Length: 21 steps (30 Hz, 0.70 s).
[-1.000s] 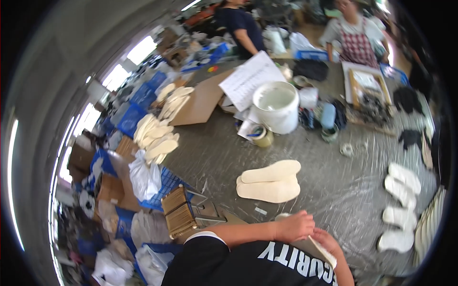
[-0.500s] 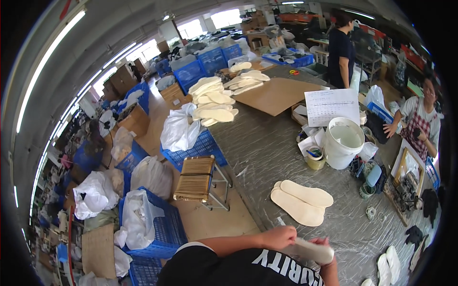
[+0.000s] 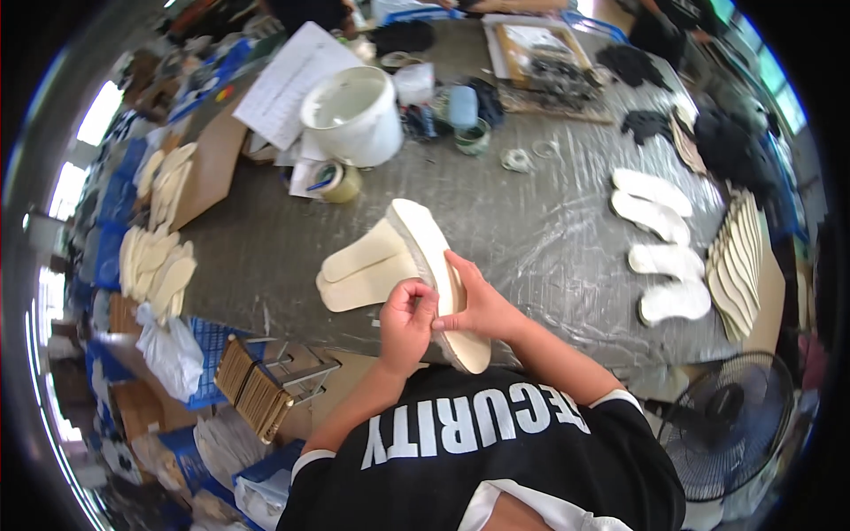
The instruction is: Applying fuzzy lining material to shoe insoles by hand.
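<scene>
A cream insole [image 3: 427, 234] stands tilted on edge over the near side of the table, and a rough, fuzzy fringe runs along its left side. My right hand [image 3: 481, 303] grips it around the middle, thumb on the near face. Against the fringed edge, my left hand [image 3: 407, 323] is closed with curled fingers; whatever it pinches is hidden. Just beyond my left hand, a pair of cream insoles [image 3: 363, 265] lies on the table, one overlapping the other.
Several white insoles [image 3: 671, 258] and a fanned stack of insoles [image 3: 737, 265] lie at the right. A white bucket [image 3: 354, 119], a small pot [image 3: 336, 183] and a paper sheet [image 3: 288, 84] stand farther back. More insoles [image 3: 155, 270] are at far left; a black fan [image 3: 726, 425] stands near right.
The view has swung to the right and down, bringing the right side of the table in. The insole in my hands now stands more upright, with my right hand around its middle.
</scene>
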{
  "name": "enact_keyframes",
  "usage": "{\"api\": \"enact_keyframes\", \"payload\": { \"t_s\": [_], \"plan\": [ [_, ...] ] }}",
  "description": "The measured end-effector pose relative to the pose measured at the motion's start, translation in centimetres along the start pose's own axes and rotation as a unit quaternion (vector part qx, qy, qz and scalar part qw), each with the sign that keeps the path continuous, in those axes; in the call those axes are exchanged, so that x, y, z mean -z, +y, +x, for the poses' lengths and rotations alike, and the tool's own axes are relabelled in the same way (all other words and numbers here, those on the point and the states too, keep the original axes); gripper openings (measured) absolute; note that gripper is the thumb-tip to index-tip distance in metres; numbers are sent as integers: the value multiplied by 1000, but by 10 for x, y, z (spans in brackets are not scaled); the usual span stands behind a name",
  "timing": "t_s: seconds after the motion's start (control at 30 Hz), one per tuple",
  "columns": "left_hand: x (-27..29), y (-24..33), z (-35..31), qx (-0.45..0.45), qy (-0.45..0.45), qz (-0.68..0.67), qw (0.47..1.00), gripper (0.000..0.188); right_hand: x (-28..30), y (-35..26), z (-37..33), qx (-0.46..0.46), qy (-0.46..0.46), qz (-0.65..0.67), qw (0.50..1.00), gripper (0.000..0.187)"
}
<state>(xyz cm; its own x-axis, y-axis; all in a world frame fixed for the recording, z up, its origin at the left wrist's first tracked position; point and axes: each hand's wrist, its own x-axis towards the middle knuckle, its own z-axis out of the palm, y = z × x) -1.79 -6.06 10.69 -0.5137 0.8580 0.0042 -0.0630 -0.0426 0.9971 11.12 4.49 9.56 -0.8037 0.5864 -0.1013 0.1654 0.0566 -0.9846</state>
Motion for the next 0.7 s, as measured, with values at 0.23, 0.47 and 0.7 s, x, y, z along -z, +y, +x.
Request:
{"api": "enact_keyframes", "payload": {
  "t_s": [0.23,0.47,0.7],
  "plan": [
    [-8,19,-8,-337,-126,349,865,11,21,4,-35,-64,-187,454,869,97],
    [-19,10,-13,-406,-226,344,816,13,32,71,-72,-230,-82,488,838,67],
    [4,7,-12,-427,-227,335,808,5,9,41,-50,-279,-129,518,798,50]
  ]
}}
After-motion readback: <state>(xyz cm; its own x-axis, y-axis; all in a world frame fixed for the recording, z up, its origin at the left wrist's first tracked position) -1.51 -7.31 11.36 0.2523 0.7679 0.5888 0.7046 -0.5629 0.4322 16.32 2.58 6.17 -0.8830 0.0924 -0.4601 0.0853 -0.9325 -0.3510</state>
